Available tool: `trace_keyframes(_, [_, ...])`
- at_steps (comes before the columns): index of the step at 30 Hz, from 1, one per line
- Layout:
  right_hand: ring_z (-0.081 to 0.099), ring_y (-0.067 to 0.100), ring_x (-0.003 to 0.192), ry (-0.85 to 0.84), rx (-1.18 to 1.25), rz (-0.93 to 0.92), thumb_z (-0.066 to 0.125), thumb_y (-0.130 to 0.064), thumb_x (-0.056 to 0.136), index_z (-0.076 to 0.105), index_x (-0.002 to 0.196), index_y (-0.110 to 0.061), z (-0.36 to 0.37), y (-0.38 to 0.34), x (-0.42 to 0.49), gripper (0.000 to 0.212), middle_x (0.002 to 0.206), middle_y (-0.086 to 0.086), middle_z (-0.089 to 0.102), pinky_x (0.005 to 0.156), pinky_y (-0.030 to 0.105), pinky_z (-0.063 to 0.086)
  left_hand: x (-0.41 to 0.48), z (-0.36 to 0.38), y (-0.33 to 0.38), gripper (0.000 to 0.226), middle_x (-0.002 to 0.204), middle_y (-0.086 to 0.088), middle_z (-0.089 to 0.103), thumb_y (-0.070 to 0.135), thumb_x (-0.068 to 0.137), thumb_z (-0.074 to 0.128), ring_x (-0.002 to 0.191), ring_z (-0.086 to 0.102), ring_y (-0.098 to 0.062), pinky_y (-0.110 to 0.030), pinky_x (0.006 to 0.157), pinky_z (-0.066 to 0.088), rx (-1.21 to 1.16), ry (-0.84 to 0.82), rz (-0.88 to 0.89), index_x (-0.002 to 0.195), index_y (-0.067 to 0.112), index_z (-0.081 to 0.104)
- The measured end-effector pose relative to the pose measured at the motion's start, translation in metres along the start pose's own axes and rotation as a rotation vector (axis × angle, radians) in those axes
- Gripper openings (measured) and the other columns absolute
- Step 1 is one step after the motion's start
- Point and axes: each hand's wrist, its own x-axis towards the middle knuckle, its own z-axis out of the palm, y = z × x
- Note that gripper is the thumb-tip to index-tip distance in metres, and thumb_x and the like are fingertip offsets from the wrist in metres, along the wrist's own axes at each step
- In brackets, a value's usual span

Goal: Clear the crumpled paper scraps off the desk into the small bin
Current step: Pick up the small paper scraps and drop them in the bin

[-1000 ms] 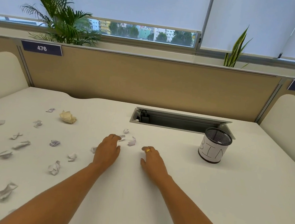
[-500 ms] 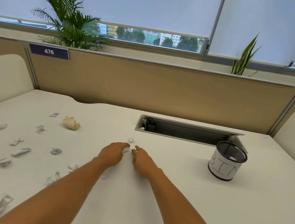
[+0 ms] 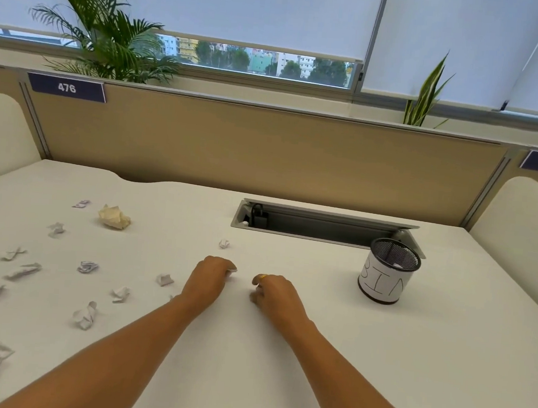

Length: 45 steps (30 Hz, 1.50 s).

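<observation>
White scrap [image 3: 232,269] now sat pinched in the curled left hand [image 3: 207,282], the right hand [image 3: 276,296] had drawn apart, curled, contents unclear; bin [image 3: 388,271] trip likely next.

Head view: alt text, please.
Two bare hands rest on a white desk, the left hand closed on a white paper scrap. More crumpled scraps lie to the left; a mesh bin labelled BIN stands to the right.

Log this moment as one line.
left hand: closed on scrap | right hand: curled, contents hidden | bin: right, upright
</observation>
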Motion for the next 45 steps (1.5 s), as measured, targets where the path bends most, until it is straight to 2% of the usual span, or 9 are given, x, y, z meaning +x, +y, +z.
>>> trace_keyframes(6, [0.063,0.028,0.100,0.312,0.080,0.034,0.057,-0.017,0.092,0.062,0.111,0.000,-0.049,0.022,-0.033,0.026,0.109,0.017,0.069,0.089,0.030,0.048,-0.024,0.025,0.039,0.032,0.113,-0.013,0.063,0.001,0.093,0.039,0.106,0.056,-0.025,-0.031,0.096,0.041,-0.312,0.026,0.033,0.119,0.004,0.059])
trace_keyframes(14, [0.058,0.036,0.113,0.701,-0.053,0.040,0.053,0.001,0.091,0.061,0.111,0.011,-0.116,0.061,-0.036,0.024,0.121,0.025,0.061,0.101,0.033,0.043,-0.051,0.038,0.063,0.023,0.082,0.000,0.048,-0.009,0.087,0.049,0.077,0.055,-0.025,-0.033,0.070,0.054,-0.696,0.309,-0.150,0.104,-0.004,0.064])
trace_keyframes(17, [0.061,0.032,0.103,0.764,0.015,0.145,0.052,-0.001,0.092,0.063,0.106,0.008,-0.131,0.082,-0.035,0.020,0.113,0.021,0.064,0.089,0.024,0.043,-0.053,0.038,0.062,0.023,0.083,-0.003,0.050,-0.007,0.088,0.050,0.072,0.058,-0.027,-0.019,0.058,0.055,-0.712,0.331,-0.184,0.105,-0.002,0.064])
trace_keyframes(21, [0.060,0.031,0.100,0.727,0.108,0.269,0.052,-0.004,0.092,0.062,0.105,0.006,-0.136,0.103,-0.033,0.019,0.109,0.021,0.063,0.073,0.009,0.035,-0.055,0.040,0.061,0.024,0.081,-0.007,0.061,-0.006,0.086,0.053,0.059,0.064,-0.024,0.000,0.052,0.046,-0.716,0.304,-0.221,0.105,0.002,0.066])
trace_keyframes(26, [0.058,0.032,0.111,0.721,0.045,0.318,0.054,-0.011,0.092,0.060,0.115,-0.001,-0.128,0.103,-0.036,0.026,0.119,0.018,0.063,0.098,0.041,0.046,-0.056,0.039,0.060,0.010,0.062,0.000,0.060,0.002,0.083,0.063,0.040,0.058,-0.004,-0.016,0.046,0.050,-0.664,0.280,-0.257,0.080,0.011,0.063])
trace_keyframes(30, [0.068,0.032,0.091,0.862,-0.239,0.078,0.069,-0.003,0.080,0.070,0.094,-0.003,-0.109,0.094,-0.045,0.014,0.093,0.016,0.073,0.086,0.044,0.051,-0.057,0.037,0.061,0.019,0.050,-0.002,0.058,-0.001,0.080,0.064,0.039,0.056,-0.003,-0.027,0.053,0.051,-0.624,0.269,-0.258,0.068,0.012,0.057])
trace_keyframes(35, [0.071,0.026,0.074,0.693,-0.251,-0.115,0.076,0.004,0.068,0.071,0.078,-0.005,-0.067,0.090,-0.063,0.014,0.077,0.008,0.074,0.072,0.038,0.055,-0.058,0.037,0.061,0.013,0.055,-0.001,0.061,0.001,0.081,0.064,0.044,0.059,-0.001,-0.019,0.056,0.053,-0.695,0.262,-0.241,0.074,0.012,0.065])
trace_keyframes(39, [0.060,0.021,0.105,0.418,-0.213,0.046,0.052,-0.013,0.091,0.065,0.100,-0.010,-0.035,0.102,-0.072,0.016,0.105,0.002,0.069,0.092,0.035,0.041,-0.055,0.041,0.063,0.009,0.059,-0.001,0.063,0.004,0.085,0.061,0.049,0.060,0.002,-0.004,0.055,0.048,-0.723,0.234,-0.231,0.088,0.005,0.069])
trace_keyframes(45, [0.054,0.019,0.106,0.413,-0.174,0.131,0.041,-0.016,0.094,0.060,0.101,-0.013,-0.030,0.104,-0.070,0.021,0.107,-0.001,0.065,0.091,0.030,0.038,-0.021,0.030,0.117,0.020,0.094,-0.020,0.068,0.000,0.086,0.056,0.074,0.062,-0.018,-0.017,0.069,0.051,-0.576,0.179,0.102,0.103,-0.002,0.067])
